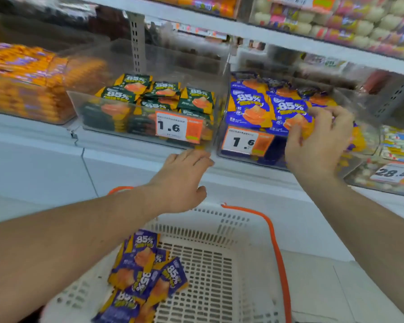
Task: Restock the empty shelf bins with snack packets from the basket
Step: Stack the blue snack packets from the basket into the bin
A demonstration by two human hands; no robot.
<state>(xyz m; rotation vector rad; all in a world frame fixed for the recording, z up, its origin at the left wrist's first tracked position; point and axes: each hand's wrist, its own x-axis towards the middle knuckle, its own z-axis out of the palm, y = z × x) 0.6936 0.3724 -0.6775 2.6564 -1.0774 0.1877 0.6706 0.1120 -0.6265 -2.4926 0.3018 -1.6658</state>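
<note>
Store shelf: right hand (317, 141) grips blue packet (292, 113) in clear bin (243, 157); left hand (182, 180) fingers relaxed, empty; basket (219, 229) holds more blue packets (145, 264).

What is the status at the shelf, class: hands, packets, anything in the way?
Right hand gripping blue packets in the right bin. Left hand open above the basket. More blue packets there. Nothing in the way.
</note>
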